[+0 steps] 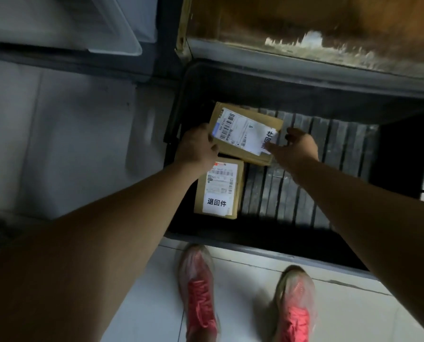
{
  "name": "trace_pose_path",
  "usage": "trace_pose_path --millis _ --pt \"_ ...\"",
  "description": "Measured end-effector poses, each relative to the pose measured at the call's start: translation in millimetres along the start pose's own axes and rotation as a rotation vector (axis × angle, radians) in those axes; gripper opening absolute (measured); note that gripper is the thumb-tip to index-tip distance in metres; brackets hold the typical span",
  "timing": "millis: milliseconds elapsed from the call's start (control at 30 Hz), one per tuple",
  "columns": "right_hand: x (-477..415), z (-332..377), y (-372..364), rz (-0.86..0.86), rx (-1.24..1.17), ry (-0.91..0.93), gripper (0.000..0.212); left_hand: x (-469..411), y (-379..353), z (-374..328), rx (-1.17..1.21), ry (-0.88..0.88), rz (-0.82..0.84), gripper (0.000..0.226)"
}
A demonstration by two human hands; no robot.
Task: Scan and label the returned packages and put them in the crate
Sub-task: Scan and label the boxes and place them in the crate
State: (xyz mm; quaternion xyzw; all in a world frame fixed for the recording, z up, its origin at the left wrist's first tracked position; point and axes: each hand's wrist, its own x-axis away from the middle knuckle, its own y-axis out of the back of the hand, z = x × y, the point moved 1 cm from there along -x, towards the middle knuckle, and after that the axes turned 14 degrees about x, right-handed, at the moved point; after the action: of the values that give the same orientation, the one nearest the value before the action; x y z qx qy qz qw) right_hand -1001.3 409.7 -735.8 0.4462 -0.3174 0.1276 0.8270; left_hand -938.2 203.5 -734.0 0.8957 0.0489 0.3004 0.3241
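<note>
**Two labelled packages in the black crate, the far one held in both hands**

Two packages are in view, both flat brown cardboard boxes, both inside the black crate [304, 183] that stands on the floor. The crate's bottom is slatted, and its right half is bare.

The far package [252, 120] sits turned at an angle in the crate's left half. It carries one white shipping label [235, 130] with several barcodes and a blue patch at its left end, and one white sticker [270, 140] with black Chinese characters at its right end. The left hand [197, 146] grips the package's left edge with curled fingers. The right hand [297, 146] holds the right corner, its thumb laid across the sticker and its fingers curled at the far side. Whether this package rests on the crate bottom or is held just above it cannot be told. Its near edge overlaps the far edge of the other one.

The near package [240, 186] lies flat against the crate's left wall, square to it. It too has one shipping label at its far end and one white sticker [217, 202] reading 退回件 at its near end. No hand touches it.

Near the crate, two red shoes [198, 292] stand on a pale tiled floor [243, 304]. Beyond the crate, to the right, is a worn open cardboard box [304, 21]. To the far left is a pale plastic bin [82, 23].
</note>
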Motion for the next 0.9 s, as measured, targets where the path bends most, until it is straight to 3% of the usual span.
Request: trace_pose_path --millis 167,367,500,633,900 --pt "61 8 71 -0.041 0.346 0.185 0.057 42 50 -60 -0.319 -0.141 0.057 0.064" --pt "176 26 194 -0.010 0.640 0.295 0.059 146 111 -189 -0.500 -0.314 0.056 0.082" --pt "269 31 282 -0.025 0.703 0.327 0.059 233 152 -282 -0.636 -0.401 0.065 0.076" --pt "357 31 359 -0.071 0.739 0.303 0.062 317 193 -367 -0.777 -0.378 0.126 0.076" --pt "552 16 480 -0.292 0.682 0.203 0.059 486 246 -487 -0.839 -0.600 0.028 0.061"
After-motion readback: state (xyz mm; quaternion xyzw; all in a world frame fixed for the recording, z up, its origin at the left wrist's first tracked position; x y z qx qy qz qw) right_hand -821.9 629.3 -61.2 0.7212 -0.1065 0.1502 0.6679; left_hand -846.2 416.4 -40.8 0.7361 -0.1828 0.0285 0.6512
